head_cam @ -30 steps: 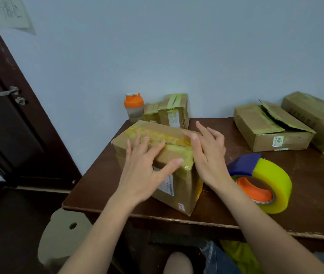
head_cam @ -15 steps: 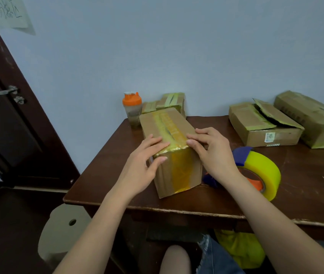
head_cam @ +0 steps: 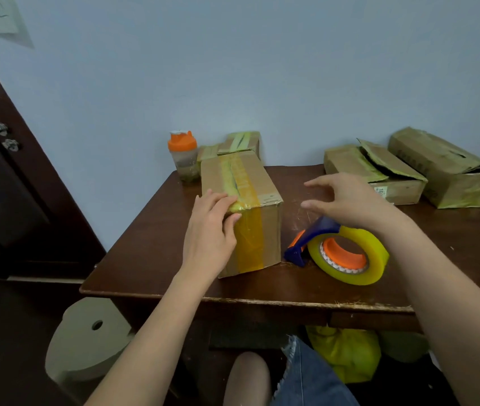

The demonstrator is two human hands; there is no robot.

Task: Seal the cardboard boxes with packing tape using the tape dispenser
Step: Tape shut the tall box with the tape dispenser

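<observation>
Cardboard box (head_cam: pixel 241 200) stands on the desk (head_cam: pixel 156 250), right under the left hand (head_cam: pixel 208 230), with a strip of yellow tape (head_cam: pixel 249 232) running along its top seam and down the near end. Left fingers (head_cam: pixel 218 200) lie close together over the top near edge, thumb against the taped end face, pressing the strip flat rather than gripping. Right hand (head_cam: pixel 347 200) hovers above the tape dispenser (head_cam: pixel 341 253), fingers spread and curved, holding nothing. The dispenser, blue frame and fat yellow roll, rests on the desk just below those fingers, close beside the box. This looks like the smoothing-down of one box, with the reach for the tool coming up. Next call: close the right hand around the blue handle. Beyond the right fingers, two open boxes (head_cam: pixel 379 174) wait against the wall, flaps loose. Behind the left fingers sit a shaker bottle (head_cam: pixel 183 156) and a small taped box (head_cam: pixel 241 140).
</observation>
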